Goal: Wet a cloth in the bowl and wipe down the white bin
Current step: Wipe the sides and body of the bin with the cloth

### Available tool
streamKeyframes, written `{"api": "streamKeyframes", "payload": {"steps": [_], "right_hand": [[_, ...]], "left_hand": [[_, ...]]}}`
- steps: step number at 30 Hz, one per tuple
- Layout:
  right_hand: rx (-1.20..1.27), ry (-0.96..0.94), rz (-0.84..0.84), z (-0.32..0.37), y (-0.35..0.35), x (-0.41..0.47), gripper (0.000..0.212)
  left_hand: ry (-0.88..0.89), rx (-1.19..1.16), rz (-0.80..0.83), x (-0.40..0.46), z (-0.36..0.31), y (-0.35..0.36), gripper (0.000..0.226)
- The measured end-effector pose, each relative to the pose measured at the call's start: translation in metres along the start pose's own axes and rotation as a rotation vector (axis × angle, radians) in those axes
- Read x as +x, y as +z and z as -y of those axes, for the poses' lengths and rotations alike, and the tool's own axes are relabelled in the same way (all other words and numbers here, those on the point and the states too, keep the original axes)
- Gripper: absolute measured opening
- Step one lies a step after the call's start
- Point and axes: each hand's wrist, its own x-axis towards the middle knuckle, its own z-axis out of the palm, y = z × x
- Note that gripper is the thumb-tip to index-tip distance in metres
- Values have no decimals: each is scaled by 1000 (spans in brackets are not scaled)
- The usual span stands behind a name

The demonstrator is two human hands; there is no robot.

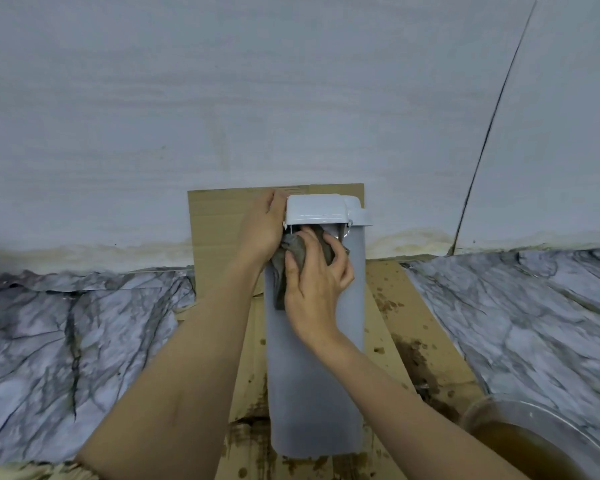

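Note:
The tall white bin [312,386] lies on its side on cardboard, its base towards me and its lid end towards the wall. Its white lid [314,209] stands flipped up at the far end. My left hand [262,226] grips the bin's left edge beside the lid. My right hand [317,282] presses a crumpled grey cloth [293,252] against the bin's rim just under the lid. A clear bowl [520,414] with brown water sits at the lower right, partly cut off by the frame.
Wet, stained cardboard [416,327] covers the floor under the bin, and another sheet [219,223] leans on the grey wall [257,98]. Marble-patterned flooring [66,341] spreads left and right.

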Motion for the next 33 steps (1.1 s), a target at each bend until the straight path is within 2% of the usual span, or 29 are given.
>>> {"api": "streamKeyframes", "payload": {"steps": [6,9,12,14,18,20,21,24,26,28,30,33], "right_hand": [[-59,-193,135,-22,-17,-1,41],[-187,-302,286,-42,-25,-42,43],[-298,-424,302,-63,-27,-81,40],[-265,-400,258,-64,-27,-78,44],[-137,-166,125,-39,-22,-34,48],[-191,-157,136,-26,-14,-27,47],[-267,-243,189,-24,-10,-34,48],[-554,-676,442,-38,-5,-86,41],[-634,-752,553,-48,-10,-116,40],[-657,-743,516,-51,-12,-119,44],[-618,-662,430,-45,-13,-99,59],[-542,-552,235,-24,-10,-51,57]], "left_hand": [[28,51,4,0,2,-7,35],[-7,46,13,0,1,-9,34],[-40,23,38,-2,3,-7,34],[-61,17,40,-2,3,-7,35],[-67,34,81,2,0,-4,35],[-62,34,89,6,-1,-2,34],[-64,29,83,7,-1,-3,33],[-69,21,93,9,2,-5,31],[-63,19,99,8,5,-6,29],[-57,22,100,5,5,-6,27],[-49,29,99,5,5,-6,28],[-28,32,97,3,4,-7,29]]}}
